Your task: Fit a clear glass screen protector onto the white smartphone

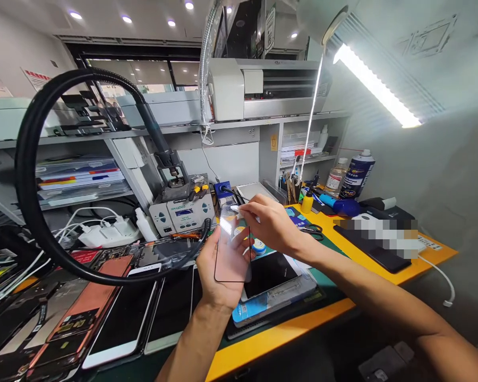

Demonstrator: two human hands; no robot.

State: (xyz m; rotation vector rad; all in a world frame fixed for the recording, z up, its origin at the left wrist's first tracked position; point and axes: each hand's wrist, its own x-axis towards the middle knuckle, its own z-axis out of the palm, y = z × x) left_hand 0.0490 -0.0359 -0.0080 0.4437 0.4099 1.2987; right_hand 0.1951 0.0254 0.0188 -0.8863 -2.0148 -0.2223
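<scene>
Left hand (219, 277) clasps the glass protector (227, 241) by its edges — right hand (273, 225) pinches its top tab (236, 209); a slow, steady peel seems wise.

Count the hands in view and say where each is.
2. The left hand grips the glass sheet from below. The right hand pinches its top edge. No other hands show.

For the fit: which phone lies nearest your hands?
The black-screened phone on the blue holder, beside the left hand; white phone and copper phone lie farther left.
</scene>
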